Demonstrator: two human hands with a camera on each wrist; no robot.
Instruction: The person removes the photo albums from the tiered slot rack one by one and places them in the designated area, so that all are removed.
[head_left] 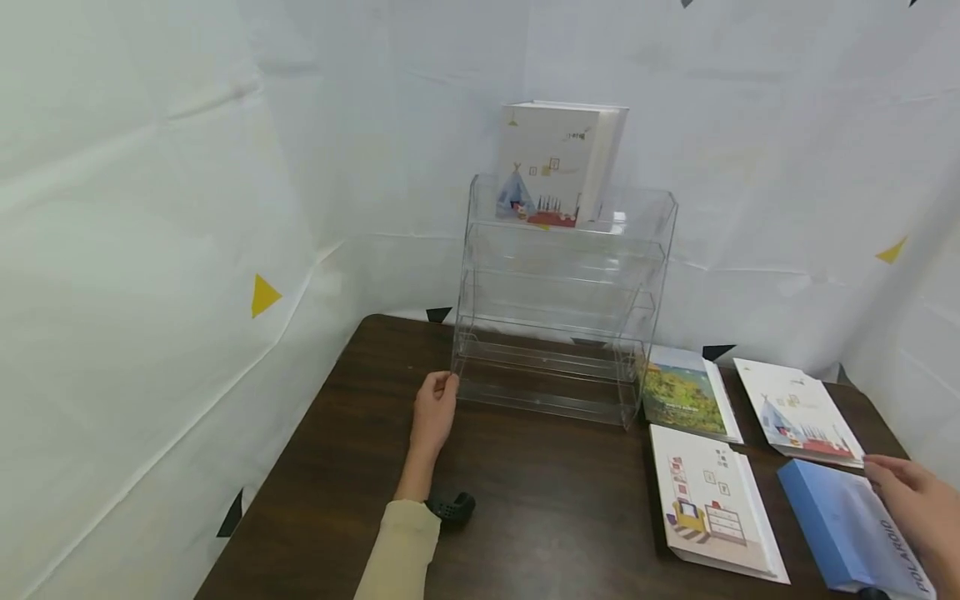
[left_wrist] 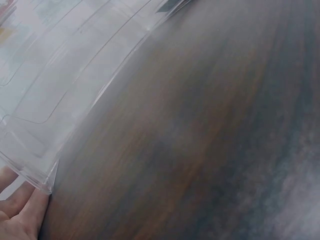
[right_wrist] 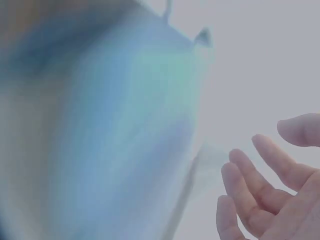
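A clear acrylic display rack (head_left: 547,329) with stacked tiers stands toward the back of the table. My left hand (head_left: 433,412) holds the rack's front left edge; in the left wrist view its fingers (left_wrist: 32,205) lie against the lower corner, the thumb out of sight. A white photo album (head_left: 543,162) with a tent picture stands upright in the top tier. At the right, my right hand (head_left: 918,504) hovers by a blue POLAROID album (head_left: 847,521), fingers loosely bent and holding nothing. The album is blurred in the right wrist view.
Right of the rack lie a landscape-covered album (head_left: 682,396), a white tent-picture album (head_left: 798,408) and a white album with furniture drawings (head_left: 712,500). White sheeting (head_left: 187,250) hangs behind and beside the dark wooden table (head_left: 525,492).
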